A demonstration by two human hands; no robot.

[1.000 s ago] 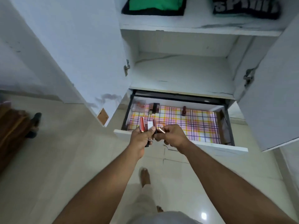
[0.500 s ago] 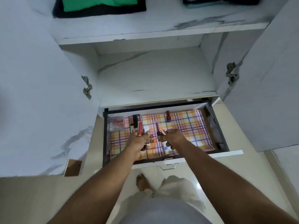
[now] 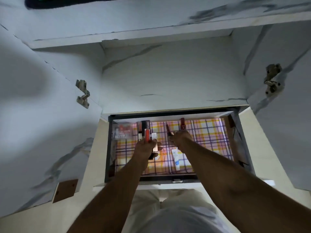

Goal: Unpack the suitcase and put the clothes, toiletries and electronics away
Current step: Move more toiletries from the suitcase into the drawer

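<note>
My left hand [image 3: 145, 147] grips slim red-and-white cosmetic tubes [image 3: 147, 135]; my right hand [image 3: 181, 137], just beside, pinches a dark red lipstick [image 3: 168, 130] over the plaid-lined drawer [image 3: 210, 137].

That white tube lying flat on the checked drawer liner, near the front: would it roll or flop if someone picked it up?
The white tube lies flat, so it probably won't roll. It looks small and slim, so likely light for its size. Tubes like this usually give a little when squeezed, though the blur hides its material.
</note>
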